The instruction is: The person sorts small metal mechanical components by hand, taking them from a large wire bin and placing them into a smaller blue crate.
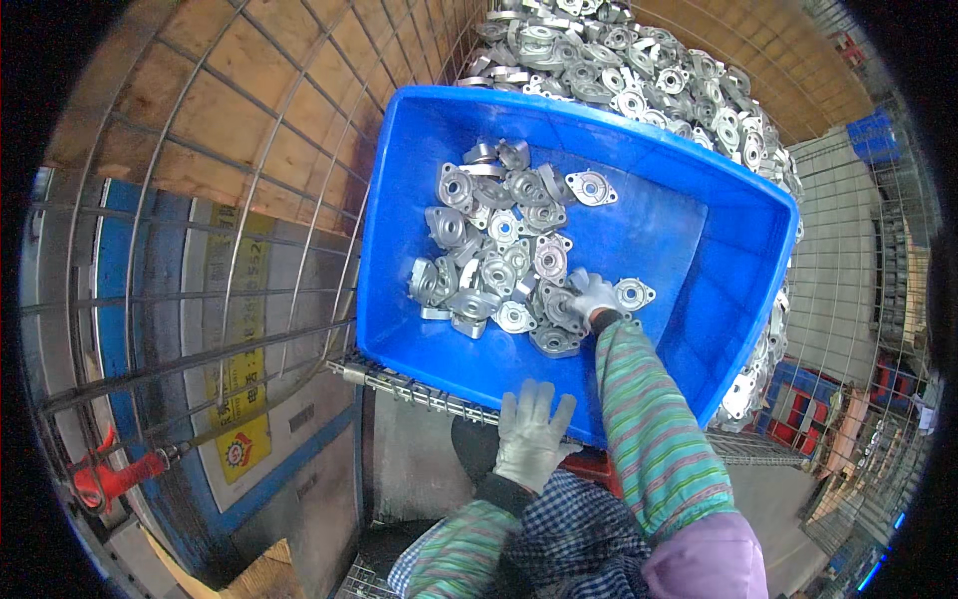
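Observation:
A blue plastic bin stands in front of me, with a pile of silvery metal castings in its left half. Each casting is round with flange ears and a central hole. My right hand, in a pale glove, reaches into the bin, its fingers closed on a metal casting at the pile's right edge. Another casting lies just right of that hand. My left hand, also gloved, rests at the bin's near rim with its fingers spread, holding nothing.
Behind the bin and along its right side is a large heap of similar castings in a wire cage. Wire mesh rises at the left, backed by brown board. A red-handled tool hangs at the lower left.

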The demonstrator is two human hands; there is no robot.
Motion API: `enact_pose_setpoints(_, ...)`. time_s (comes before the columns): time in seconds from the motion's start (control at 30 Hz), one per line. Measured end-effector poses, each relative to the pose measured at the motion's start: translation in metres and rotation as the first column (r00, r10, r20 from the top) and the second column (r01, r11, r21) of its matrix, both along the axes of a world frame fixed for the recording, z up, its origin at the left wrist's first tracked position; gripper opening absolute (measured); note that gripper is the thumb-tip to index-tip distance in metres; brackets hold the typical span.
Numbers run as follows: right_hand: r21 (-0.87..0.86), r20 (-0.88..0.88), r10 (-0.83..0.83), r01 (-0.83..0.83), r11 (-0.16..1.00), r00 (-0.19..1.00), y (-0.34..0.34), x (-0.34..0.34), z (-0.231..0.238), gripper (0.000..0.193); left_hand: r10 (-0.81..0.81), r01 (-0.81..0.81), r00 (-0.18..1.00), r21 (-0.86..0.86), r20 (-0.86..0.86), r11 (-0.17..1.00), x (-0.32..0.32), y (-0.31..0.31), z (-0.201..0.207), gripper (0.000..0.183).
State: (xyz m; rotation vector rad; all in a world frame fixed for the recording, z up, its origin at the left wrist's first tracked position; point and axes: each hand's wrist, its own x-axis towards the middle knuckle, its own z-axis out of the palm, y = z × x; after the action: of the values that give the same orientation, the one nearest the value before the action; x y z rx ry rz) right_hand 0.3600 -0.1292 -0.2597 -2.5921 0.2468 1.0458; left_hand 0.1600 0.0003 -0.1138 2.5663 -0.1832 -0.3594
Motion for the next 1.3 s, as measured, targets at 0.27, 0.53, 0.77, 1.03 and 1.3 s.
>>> enact_pose_setpoints(0.27, 0.053, 0.197, -0.203, 0.196, 0.979, 0.959, 0.004, -0.018, 0.010, 0.051, -0.021, 0.021, 1.000, 0.000, 0.007, 1.000, -0.001, 0.001, 0.008, 0.073)
enact_pose_setpoints(0.53, 0.294, 0.038, -0.174, 0.155, 0.943, 0.984, -0.015, -0.064, 0.049, 0.059, 0.090, -0.109, 0.988, -0.153, -0.127, 0.982, -0.007, 0.003, 0.020, 0.075)
enact_pose_setpoints(0.77, 0.894, -0.224, -0.217, 0.290, 0.343, 0.950, -0.021, -0.162, 0.153, 0.055, 0.320, -0.676, 0.713, -0.733, -0.623, 0.078, -0.025, 0.000, 0.060, 0.073)
enact_pose_setpoints(1.03, 0.644, -0.762, 0.029, 0.762, -0.064, 0.647, -0.041, -0.208, 0.187, 0.041, 0.174, -0.655, 0.599, -0.603, -0.782, -0.456, -0.091, 0.017, 0.086, 0.027)
enact_pose_setpoints(1.3, 0.645, -0.751, -0.132, 0.762, 0.063, 0.647, -0.017, -0.230, 0.197, 0.066, 0.160, -0.660, 0.554, -0.548, -0.817, -0.514, -0.116, 0.014, 0.096, 0.045)
